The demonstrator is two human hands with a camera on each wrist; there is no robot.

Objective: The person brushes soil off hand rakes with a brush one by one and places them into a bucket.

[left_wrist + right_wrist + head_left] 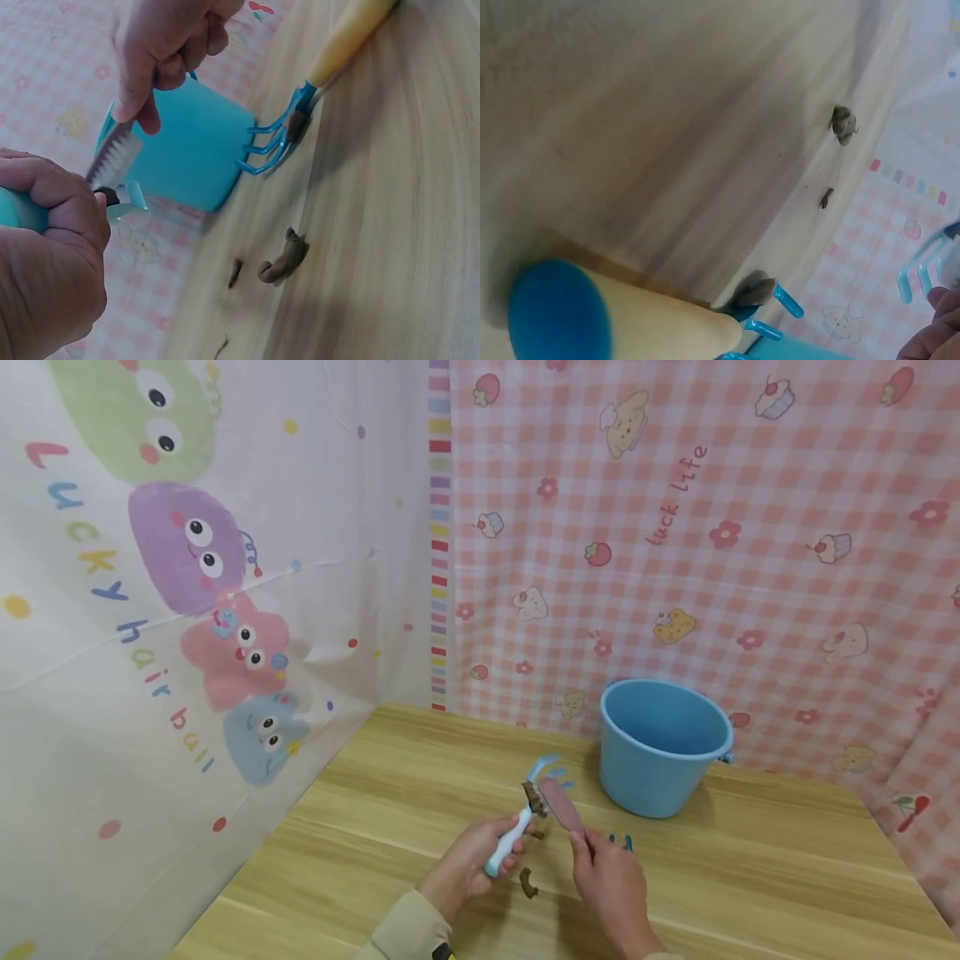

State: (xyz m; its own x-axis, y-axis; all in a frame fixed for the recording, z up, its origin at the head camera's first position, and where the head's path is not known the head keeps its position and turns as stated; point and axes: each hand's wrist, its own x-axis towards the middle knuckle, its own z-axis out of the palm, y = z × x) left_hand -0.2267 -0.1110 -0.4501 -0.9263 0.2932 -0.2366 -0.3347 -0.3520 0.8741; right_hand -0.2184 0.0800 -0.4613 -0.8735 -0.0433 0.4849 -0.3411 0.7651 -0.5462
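My left hand grips the pale handle of a small hand rake with light blue tines. Brown clay-like stuff clings to the rake's head. In my right hand is a brush with a pinkish-brown back. Its white bristles, seen in the left wrist view, lie against or very near the clay and tines. Below the hands, a curled brown piece and smaller bits lie on the table. A second rake, yellow-handled with blue tines, rests there with a brown lump at its head.
A light blue bucket stands upright on the wood-grain table, behind and right of the hands. Patterned cloths hang along the back and left side of the table.
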